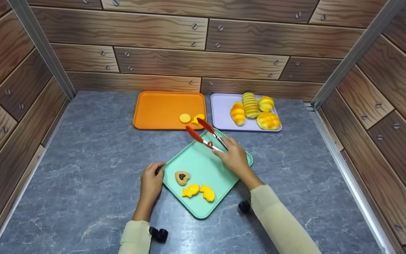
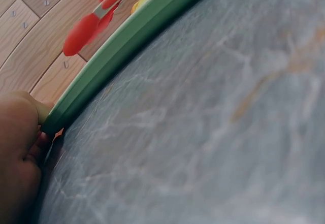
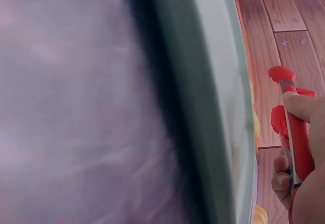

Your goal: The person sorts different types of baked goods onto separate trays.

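My left hand (image 1: 151,181) grips the left corner of a mint-green tray (image 1: 220,171); the left wrist view shows thumb and fingers at that corner. On this tray lie a heart-shaped cookie (image 1: 178,177) with a dark centre and two yellow fish-shaped pieces (image 1: 208,194). My right hand (image 1: 236,158), over the tray's far right side, holds red-tipped tongs (image 1: 194,134). Their tips are spread with nothing between them, pointing toward the orange tray (image 1: 164,109). One tip overlaps a yellow fish-shaped piece (image 1: 199,116) there, beside a round yellow cookie (image 1: 185,118).
Behind to the right, a lilac tray (image 1: 220,113) carries several toy breads (image 1: 250,106). Wood-patterned panels (image 1: 160,31) enclose the grey marbled table (image 1: 93,169) at the back and both sides. The orange and lilac trays stand close together near the back panel.
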Tool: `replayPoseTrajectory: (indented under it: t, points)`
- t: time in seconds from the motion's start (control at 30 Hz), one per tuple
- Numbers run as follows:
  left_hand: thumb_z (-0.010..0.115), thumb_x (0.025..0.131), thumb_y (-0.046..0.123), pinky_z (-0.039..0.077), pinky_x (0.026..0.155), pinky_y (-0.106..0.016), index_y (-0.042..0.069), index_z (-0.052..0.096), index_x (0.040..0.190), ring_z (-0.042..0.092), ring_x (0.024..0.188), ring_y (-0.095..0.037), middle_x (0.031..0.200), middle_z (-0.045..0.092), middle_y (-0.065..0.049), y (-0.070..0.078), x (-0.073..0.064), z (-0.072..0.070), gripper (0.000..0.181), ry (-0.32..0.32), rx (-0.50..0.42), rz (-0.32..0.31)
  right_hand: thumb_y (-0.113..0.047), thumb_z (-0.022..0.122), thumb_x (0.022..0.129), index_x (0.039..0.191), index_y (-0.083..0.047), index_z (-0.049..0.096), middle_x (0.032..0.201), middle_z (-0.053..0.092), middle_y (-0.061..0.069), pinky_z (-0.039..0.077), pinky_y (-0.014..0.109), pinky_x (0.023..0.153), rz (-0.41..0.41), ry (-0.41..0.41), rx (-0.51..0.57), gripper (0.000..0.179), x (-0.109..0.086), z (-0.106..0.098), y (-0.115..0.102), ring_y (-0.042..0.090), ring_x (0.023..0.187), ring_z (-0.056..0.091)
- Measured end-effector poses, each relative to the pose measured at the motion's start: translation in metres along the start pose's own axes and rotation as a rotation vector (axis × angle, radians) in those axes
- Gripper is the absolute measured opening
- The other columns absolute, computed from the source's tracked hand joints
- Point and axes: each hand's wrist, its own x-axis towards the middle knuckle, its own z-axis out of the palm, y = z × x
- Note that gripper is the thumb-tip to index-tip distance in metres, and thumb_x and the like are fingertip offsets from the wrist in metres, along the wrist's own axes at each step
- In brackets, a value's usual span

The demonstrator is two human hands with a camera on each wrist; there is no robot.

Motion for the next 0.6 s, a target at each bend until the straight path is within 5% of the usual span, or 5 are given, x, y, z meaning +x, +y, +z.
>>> replayPoseTrajectory:
  t: [0.37,0.6]
  points:
    - [0.06,0.097,0.005,0.049,0.084,-0.039,0.007,0.074,0.114,0.061,0.095,-0.022,0.102,0.069,-0.008,-0.002,0.0,0.0,0.022,0.006,0.001,0.005,-0.042,0.081,0.084,0.135,-0.013,0.065,0.131,0.064,0.005,0.052,0.045,0.098,-0.113,-0.103,0.026,0.06,-0.056,-0.011,0.005,0.025,0.118,0.063]
    - [0.061,0.095,0.004,0.049,0.085,-0.04,0.007,0.075,0.112,0.062,0.095,-0.023,0.103,0.07,-0.008,-0.001,0.001,0.0,0.022,0.011,-0.009,0.007,-0.047,0.079,0.084,0.136,-0.016,0.064,0.13,0.064,-0.002,0.052,0.042,0.099,-0.176,-0.198,0.034,0.063,-0.075,-0.023,0.006,0.018,0.118,0.063]
